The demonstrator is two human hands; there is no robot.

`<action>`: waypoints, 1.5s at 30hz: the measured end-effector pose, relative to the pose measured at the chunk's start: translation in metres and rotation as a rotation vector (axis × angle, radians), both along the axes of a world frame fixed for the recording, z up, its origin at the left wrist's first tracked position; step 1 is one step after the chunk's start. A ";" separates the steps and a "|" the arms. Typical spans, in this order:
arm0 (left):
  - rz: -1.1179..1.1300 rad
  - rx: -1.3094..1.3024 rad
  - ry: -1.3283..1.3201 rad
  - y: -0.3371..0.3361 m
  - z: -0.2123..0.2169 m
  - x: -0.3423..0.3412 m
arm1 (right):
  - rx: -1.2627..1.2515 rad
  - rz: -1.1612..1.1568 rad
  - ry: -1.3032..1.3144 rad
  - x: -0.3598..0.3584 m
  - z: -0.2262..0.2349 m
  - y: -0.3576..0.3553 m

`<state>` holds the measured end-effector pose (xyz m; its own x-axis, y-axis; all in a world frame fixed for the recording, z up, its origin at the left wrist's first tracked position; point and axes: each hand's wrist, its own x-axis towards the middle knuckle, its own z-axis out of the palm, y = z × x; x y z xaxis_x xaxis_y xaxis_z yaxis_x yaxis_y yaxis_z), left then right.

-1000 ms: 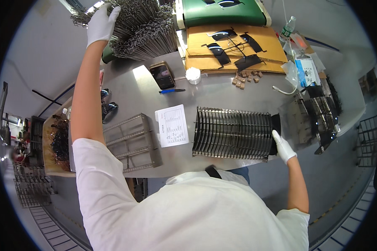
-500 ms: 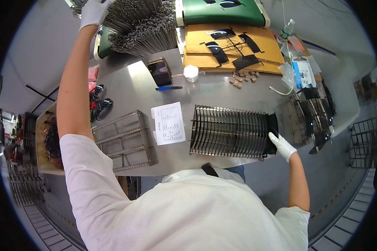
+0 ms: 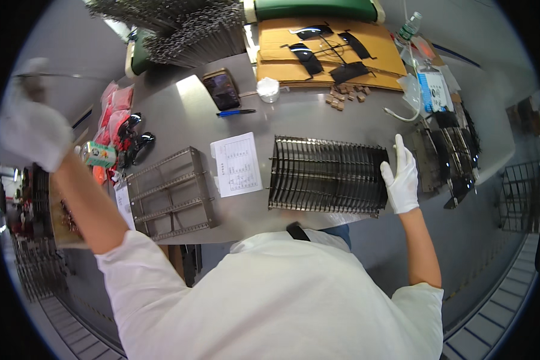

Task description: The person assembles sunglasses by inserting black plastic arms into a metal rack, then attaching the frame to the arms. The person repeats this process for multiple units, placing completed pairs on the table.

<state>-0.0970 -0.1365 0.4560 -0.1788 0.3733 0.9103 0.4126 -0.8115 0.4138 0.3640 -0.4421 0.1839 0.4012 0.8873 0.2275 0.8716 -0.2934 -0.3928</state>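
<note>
My right hand (image 3: 404, 179), in a white glove, is at the right end of a metal slotted rack (image 3: 324, 174). Its fingers are stretched out and the thumb is apart, with nothing in the grip. Dark curved sheets fill the rack's slots, and a black one (image 3: 378, 175) closes the row beside my thumb. My left hand (image 3: 33, 129), also gloved, is raised at the far left and smeared by motion. A thin wire (image 3: 81, 76) stretches out near it; whether my fingers hold it cannot be made out. A bundle of wire rods (image 3: 195, 45) stands at the back left.
An unfilled metal rack (image 3: 171, 195) lies left of a printed sheet (image 3: 237, 165). Behind are a phone (image 3: 222, 90), a blue pen (image 3: 236, 112), a white cup (image 3: 268, 90) and small brown blocks (image 3: 344, 95). Black lens-like pieces on a wire frame (image 3: 333, 54) rest on cardboard (image 3: 270, 42).
My left hand has swung from the wire bundle out to the far left. My right hand has lifted its fingers off the rack's end piece. The view has shifted slightly.
</note>
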 end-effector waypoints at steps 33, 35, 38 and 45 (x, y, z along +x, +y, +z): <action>-0.416 -1.418 -0.921 -0.030 -0.442 0.148 | -0.164 0.966 -0.298 -0.135 -0.005 0.094; -0.462 -1.435 -0.927 -0.041 -0.444 0.156 | -0.164 0.970 -0.288 -0.135 -0.004 0.094; -0.502 -1.542 -0.856 -0.059 -0.437 0.176 | -0.152 0.973 -0.275 -0.135 -0.004 0.094; -0.606 -1.737 -0.825 -0.010 -0.400 0.112 | -0.095 0.924 -0.240 -0.127 -0.004 0.090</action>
